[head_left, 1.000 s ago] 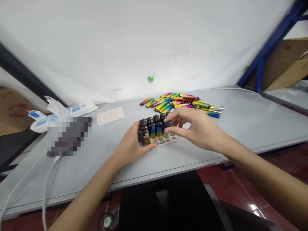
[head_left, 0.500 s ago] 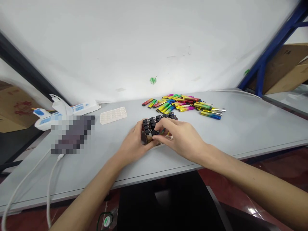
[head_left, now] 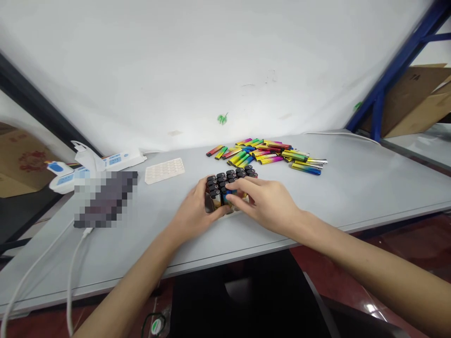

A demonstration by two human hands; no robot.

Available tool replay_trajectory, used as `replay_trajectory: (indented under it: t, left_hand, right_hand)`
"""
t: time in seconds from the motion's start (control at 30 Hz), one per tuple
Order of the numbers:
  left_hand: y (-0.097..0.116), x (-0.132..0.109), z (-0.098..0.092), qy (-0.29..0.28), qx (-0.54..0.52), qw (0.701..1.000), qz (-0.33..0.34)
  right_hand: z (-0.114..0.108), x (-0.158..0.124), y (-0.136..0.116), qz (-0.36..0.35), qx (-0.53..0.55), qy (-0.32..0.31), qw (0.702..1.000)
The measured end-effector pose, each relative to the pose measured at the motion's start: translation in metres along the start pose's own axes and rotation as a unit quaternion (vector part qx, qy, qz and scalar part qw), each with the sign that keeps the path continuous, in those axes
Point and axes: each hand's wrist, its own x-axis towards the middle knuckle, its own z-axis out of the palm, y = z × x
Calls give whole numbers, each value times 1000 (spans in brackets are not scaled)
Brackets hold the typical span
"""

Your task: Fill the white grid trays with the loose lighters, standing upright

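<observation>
Black-topped lighters (head_left: 221, 176) stand upright, packed in rows, near the table's front. My left hand (head_left: 197, 206) is closed around the left side of this block, thumb across the front and fingers behind. From the right, my right hand (head_left: 269, 202) reaches over the block's front. Its thumb and index finger pinch at a lighter with a blue body (head_left: 225, 196) in the front part. The other right fingers are curled, and they hide the block's lower right. What the block stands in is mostly covered by my hands.
Behind the block lies a loose pile of shiny coloured lighters (head_left: 266, 152). A white dimpled tray (head_left: 164, 170) is to the left. Farther left are a power strip (head_left: 116, 159), a blurred dark device (head_left: 107, 199) and white cables (head_left: 73, 277). A white wall (head_left: 218, 70) rises behind.
My right thumb and index finger have shifted slightly at the front row, where more of a blue lighter body now shows. My left hand keeps its hold. The view has shifted slightly.
</observation>
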Motion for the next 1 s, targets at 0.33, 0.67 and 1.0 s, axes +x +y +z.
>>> replay_trajectory:
  t: [0.33,0.67,1.0]
  left_hand:
    - [-3,0,0,0,42,999,-13]
    - [-1,0,0,-1,56,998,-33]
    - [-2,0,1,4,59,998,-21]
  right_hand:
    - [-43,-35,111,176,-194,85,961]
    - [-70,-83,178,291,-245,-44,924]
    - [-55,-45,157,336,80,86,934]
